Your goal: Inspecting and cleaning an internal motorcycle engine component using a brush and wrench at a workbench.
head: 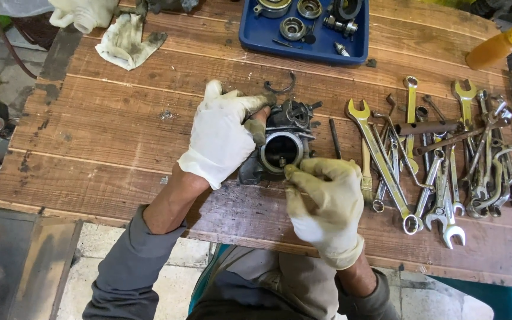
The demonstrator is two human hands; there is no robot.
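A person in white gloves works on a carburetor (284, 145) resting on a wooden surface (120, 124), the left hand (223, 139) clamped around its body while the right hand (321, 192) pinches a small part at its round open bore. It looks partly stripped: loose parts fill a blue tray (250, 35) beyond the carburetor, with spanners (428, 160) spread to its right. An orange bottle with a yellow cap (499, 47) stands far right of it; a white jug (84, 13) and rag (128, 41) lie up-left.

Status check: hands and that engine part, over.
Left hand grips the carburetor. Right hand pinches at its round opening. Wrenches lie right, clear of it.
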